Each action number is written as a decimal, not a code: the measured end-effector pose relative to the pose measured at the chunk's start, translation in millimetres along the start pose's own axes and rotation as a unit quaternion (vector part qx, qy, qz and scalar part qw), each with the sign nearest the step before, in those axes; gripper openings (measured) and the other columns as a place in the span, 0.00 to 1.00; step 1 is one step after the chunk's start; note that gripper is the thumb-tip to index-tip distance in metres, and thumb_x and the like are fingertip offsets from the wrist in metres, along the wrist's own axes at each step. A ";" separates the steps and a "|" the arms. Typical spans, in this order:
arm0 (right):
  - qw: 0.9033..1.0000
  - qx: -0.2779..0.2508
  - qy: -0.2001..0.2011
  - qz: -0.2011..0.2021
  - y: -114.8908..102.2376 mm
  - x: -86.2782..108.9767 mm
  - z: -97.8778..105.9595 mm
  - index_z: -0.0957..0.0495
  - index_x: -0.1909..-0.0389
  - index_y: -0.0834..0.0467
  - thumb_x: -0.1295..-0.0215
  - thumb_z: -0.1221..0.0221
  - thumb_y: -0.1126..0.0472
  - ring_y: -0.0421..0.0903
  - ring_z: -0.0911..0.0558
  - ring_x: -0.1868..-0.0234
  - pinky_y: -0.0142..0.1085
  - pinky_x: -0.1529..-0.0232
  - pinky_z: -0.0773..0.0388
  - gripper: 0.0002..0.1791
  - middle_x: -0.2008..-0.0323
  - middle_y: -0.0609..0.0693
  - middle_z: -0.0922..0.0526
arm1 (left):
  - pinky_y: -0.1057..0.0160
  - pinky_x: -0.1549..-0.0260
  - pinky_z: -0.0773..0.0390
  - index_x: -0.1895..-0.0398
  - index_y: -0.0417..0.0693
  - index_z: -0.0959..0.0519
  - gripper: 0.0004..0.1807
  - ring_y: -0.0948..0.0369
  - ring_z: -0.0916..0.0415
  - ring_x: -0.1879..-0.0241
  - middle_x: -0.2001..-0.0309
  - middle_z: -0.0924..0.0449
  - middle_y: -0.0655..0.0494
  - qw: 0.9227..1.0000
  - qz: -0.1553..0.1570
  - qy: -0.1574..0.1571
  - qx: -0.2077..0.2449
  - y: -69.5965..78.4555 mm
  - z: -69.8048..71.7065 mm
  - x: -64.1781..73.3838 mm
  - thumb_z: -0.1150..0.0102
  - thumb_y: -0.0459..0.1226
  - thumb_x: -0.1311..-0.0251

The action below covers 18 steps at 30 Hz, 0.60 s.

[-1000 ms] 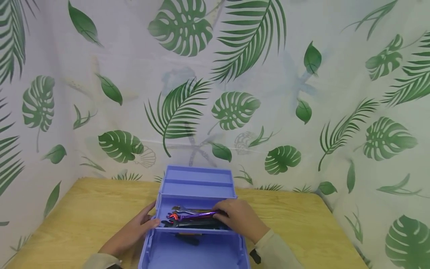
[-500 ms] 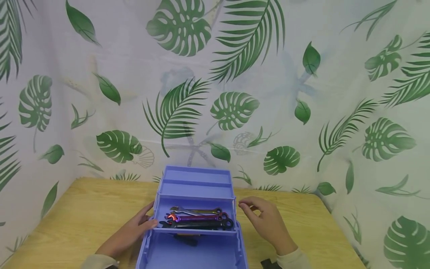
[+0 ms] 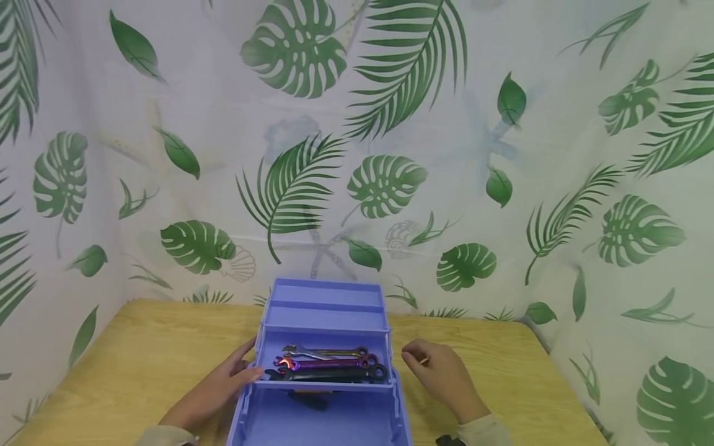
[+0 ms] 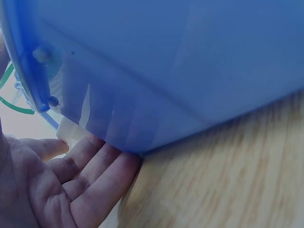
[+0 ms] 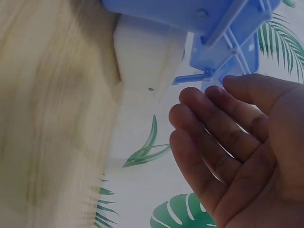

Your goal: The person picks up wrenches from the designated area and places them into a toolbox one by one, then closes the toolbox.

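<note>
A blue-violet toolbox [image 3: 323,415] stands unfolded, its raised tray [image 3: 334,334] holding several wrenches. Black wrenches [image 3: 329,374] lie at the tray's front, a purple-red wrench [image 3: 329,363] behind them and silver and gold ones [image 3: 326,352] farther back. My left hand [image 3: 223,384] holds the toolbox's left side, its thumb at the tray's front corner; in the left wrist view its fingers [image 4: 107,180] touch the outer wall. Right of the toolbox, my right hand [image 3: 443,375] hovers apart from it, fingers loosely bent and holding nothing, as the right wrist view also shows.
Under the tray, a dark tool [image 3: 309,399] with a yellow-orange part lies partly hidden in the lower compartment. The wooden table [image 3: 178,334] spreads to both sides. A white cloth with green leaf prints [image 3: 390,186] hangs behind and at the sides.
My right hand has let go of the wrenches in the tray and moved out to the right of the toolbox. The left hand keeps its place.
</note>
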State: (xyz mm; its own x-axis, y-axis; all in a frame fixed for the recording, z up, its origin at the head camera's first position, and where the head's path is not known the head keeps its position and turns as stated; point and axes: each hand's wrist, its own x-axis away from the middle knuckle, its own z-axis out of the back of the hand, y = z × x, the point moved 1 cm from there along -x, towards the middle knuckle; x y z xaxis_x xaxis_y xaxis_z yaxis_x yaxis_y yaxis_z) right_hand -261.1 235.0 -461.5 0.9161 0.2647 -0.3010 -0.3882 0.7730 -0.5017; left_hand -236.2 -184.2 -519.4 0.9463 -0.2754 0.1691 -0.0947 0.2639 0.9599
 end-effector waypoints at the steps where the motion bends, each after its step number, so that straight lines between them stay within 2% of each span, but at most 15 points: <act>1: 1.000 0.002 -0.005 -0.001 0.6 0.1 -0.8 0.13 0.61 0.49 0.29 0.35 0.59 0.36 0.14 0.65 0.32 0.61 0.17 0.03 0.66 0.37 0.12 | 0.44 0.46 0.19 0.15 0.47 0.56 0.46 0.47 0.20 0.46 0.43 0.20 0.41 1.000 0.001 0.003 -0.004 -0.2 -0.1 -0.1 0.45 0.51 0.25; 6: 1.000 0.007 -0.023 -0.006 5.7 0.7 -6.4 0.13 0.61 0.50 0.29 0.36 0.57 0.37 0.14 0.66 0.33 0.62 0.18 0.04 0.66 0.37 0.11 | 0.48 0.46 0.19 0.15 0.48 0.55 0.45 0.49 0.20 0.47 0.45 0.20 0.42 1.000 -0.008 0.007 -0.011 -0.4 0.1 0.5 0.45 0.51 0.25; 10: 1.000 0.011 -0.025 -0.005 8.7 0.8 -9.6 0.13 0.62 0.50 0.29 0.35 0.57 0.38 0.14 0.66 0.34 0.63 0.18 0.04 0.66 0.37 0.11 | 0.51 0.49 0.17 0.15 0.47 0.57 0.45 0.49 0.19 0.47 0.43 0.20 0.40 1.000 -0.017 -0.001 0.002 0.7 0.7 1.5 0.45 0.49 0.25; 15: 1.000 0.007 -0.026 -0.011 10.1 0.8 -11.8 0.13 0.63 0.50 0.29 0.35 0.58 0.38 0.15 0.66 0.34 0.62 0.18 0.04 0.66 0.37 0.11 | 0.47 0.47 0.18 0.15 0.47 0.58 0.45 0.47 0.20 0.45 0.38 0.24 0.34 1.000 -0.020 -0.005 0.014 1.7 0.2 2.8 0.46 0.50 0.25; 18: 0.999 -0.002 -0.023 -0.030 10.5 -0.3 -12.6 0.12 0.62 0.51 0.30 0.35 0.59 0.38 0.15 0.65 0.37 0.60 0.17 0.04 0.66 0.37 0.11 | 0.45 0.45 0.19 0.15 0.48 0.58 0.45 0.45 0.21 0.43 0.36 0.26 0.32 1.000 -0.023 -0.010 0.015 1.7 1.1 1.7 0.46 0.49 0.25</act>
State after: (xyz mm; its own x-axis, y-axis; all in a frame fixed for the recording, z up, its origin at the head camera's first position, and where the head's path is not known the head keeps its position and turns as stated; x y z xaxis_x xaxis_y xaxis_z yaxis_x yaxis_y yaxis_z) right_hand -266.7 235.8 -476.8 0.9413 0.2443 -0.2332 -0.3330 0.7857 -0.5214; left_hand -235.1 -185.3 -517.2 0.9437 -0.3050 0.1278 -0.0596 0.2230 0.9730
